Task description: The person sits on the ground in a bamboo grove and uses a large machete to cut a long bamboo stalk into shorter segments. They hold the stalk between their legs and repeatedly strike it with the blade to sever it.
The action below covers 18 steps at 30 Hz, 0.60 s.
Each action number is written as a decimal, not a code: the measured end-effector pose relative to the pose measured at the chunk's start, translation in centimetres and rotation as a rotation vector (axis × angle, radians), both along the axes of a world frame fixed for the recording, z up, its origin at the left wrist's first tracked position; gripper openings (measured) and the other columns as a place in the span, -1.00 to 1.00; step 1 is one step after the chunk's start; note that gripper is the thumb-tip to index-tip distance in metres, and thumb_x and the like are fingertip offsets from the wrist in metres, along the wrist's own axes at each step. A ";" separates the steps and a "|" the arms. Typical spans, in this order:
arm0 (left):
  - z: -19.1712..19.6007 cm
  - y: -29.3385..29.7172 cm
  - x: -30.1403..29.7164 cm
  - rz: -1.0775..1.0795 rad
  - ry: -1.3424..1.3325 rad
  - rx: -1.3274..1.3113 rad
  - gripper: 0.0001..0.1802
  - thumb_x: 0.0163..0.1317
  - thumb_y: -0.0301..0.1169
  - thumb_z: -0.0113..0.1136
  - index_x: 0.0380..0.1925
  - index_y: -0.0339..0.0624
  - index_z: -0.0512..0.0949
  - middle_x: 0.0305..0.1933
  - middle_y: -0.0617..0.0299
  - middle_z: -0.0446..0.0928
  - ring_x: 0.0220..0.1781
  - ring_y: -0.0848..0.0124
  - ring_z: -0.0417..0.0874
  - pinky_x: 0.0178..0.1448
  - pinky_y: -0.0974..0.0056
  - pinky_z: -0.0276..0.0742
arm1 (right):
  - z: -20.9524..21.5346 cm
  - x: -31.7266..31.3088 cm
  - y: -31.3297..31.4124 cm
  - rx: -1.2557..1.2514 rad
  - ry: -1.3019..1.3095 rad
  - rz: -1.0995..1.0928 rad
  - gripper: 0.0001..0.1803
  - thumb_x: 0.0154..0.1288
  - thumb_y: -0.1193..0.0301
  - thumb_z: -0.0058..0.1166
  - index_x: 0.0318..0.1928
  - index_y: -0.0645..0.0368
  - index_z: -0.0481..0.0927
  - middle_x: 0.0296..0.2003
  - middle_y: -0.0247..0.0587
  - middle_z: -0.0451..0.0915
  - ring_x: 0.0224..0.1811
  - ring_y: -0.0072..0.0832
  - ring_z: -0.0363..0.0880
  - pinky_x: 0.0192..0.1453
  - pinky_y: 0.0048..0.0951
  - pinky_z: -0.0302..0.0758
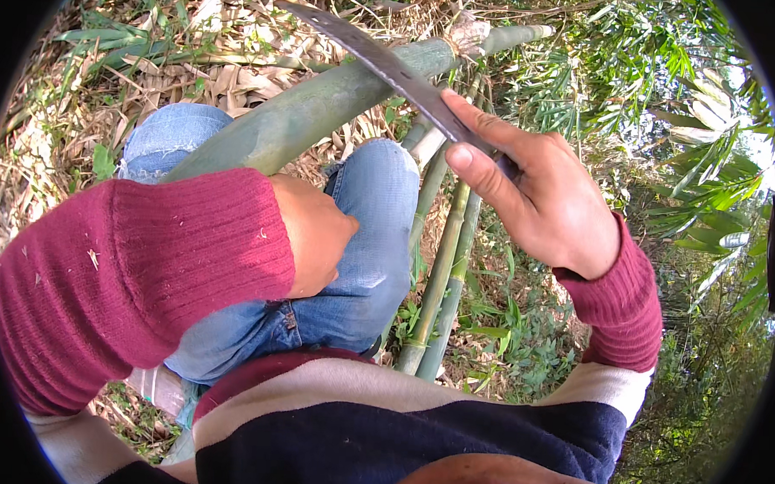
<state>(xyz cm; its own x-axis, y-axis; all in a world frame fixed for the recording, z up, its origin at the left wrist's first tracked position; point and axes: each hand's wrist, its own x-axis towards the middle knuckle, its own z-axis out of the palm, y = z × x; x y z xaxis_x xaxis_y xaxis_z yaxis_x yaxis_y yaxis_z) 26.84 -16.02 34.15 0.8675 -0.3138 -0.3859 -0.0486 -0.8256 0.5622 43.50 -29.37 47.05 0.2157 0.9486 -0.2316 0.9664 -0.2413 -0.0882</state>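
A long dark machete (385, 67) with a slightly curved blade slants up and to the left from my right hand (539, 183). That hand is closed on it near the handle end, thumb and forefinger pressed along the blade. Under the blade runs a thick green bamboo pole (324, 112), from between my knees to the upper right; whether the blade touches it I cannot tell. My left hand (315, 235) is curled closed over my lap, just below the pole. Its fingertips are turned under, so anything inside them is hidden. The maroon cuff covers the pole's near end.
Thinner green bamboo stems (444, 287) lie beside my right knee. Dry leaves (230, 91) cover the ground ahead, with low green plants (529, 332) to the right. Leafy bamboo branches (714, 185) stand along the right side. My knees in blue jeans (376, 207) flank the pole.
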 end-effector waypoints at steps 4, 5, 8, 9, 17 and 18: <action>0.2 -0.2 -0.7 0.000 0.018 -0.008 -0.50 0.39 -0.15 0.22 0.16 -0.28 0.55 -0.16 -0.13 0.72 -0.03 -0.10 0.75 0.14 -0.11 0.62 | -1.1 3.6 0.9 0.027 -0.265 -0.102 -0.19 0.58 -0.17 -0.07 0.32 0.43 0.53 -0.63 0.11 0.61 -0.46 0.00 0.76 -0.23 -0.12 0.68; -0.1 0.1 0.0 -0.010 0.028 -0.017 -0.51 0.38 -0.15 0.22 0.16 -0.29 0.55 -0.16 -0.14 0.72 -0.04 -0.10 0.75 0.14 -0.11 0.62 | -1.7 3.5 0.4 0.017 -0.189 -0.174 -0.20 0.58 -0.16 -0.06 0.34 0.41 0.52 -0.62 0.10 0.62 -0.47 -0.01 0.76 -0.25 -0.13 0.67; 0.0 0.0 0.6 -0.012 0.022 -0.017 -0.53 0.37 -0.16 0.24 0.10 -0.29 0.56 -0.18 -0.14 0.71 -0.05 -0.11 0.75 0.11 -0.11 0.63 | -4.1 2.1 -1.9 0.112 0.033 -0.136 -0.23 0.56 -0.11 0.02 0.44 0.30 0.44 -0.57 0.10 0.63 -0.49 -0.04 0.75 -0.33 -0.12 0.65; 0.1 -0.2 0.3 -0.005 0.025 -0.021 -0.53 0.36 -0.16 0.24 0.10 -0.29 0.56 -0.18 -0.14 0.71 -0.05 -0.11 0.75 0.11 -0.11 0.63 | -5.4 2.3 -2.9 0.127 0.102 -0.040 -0.22 0.52 -0.10 0.08 0.55 0.08 0.35 -0.52 -0.04 0.62 -0.50 -0.10 0.71 -0.37 -0.12 0.62; 0.1 0.5 0.3 0.010 0.029 -0.079 -0.49 0.33 -0.16 0.28 0.14 -0.31 0.55 -0.14 -0.16 0.69 -0.02 -0.13 0.73 0.15 -0.13 0.59 | -16.8 7.5 -4.8 0.694 0.178 -0.167 -0.30 0.51 0.00 0.16 0.53 -0.02 0.41 -0.25 -0.15 0.69 -0.29 -0.40 0.66 -0.06 -0.32 0.61; 0.0 0.5 0.2 0.013 0.033 -0.095 -0.48 0.33 -0.17 0.28 0.15 -0.31 0.54 -0.12 -0.16 0.68 0.01 -0.13 0.71 0.16 -0.12 0.58 | -18.1 7.2 -4.3 0.751 0.158 -0.045 -0.26 0.49 -0.08 0.15 0.52 0.01 0.43 -0.30 -0.21 0.66 -0.33 -0.41 0.62 -0.08 -0.31 0.58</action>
<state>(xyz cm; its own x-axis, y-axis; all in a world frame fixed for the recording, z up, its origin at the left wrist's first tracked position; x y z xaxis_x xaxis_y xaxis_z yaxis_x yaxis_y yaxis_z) 27.00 -15.51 34.19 0.8594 -0.3389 -0.3829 -0.0182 -0.7688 0.6393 50.69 -33.70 28.97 0.2753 0.8545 0.4405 0.9196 -0.1005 -0.3798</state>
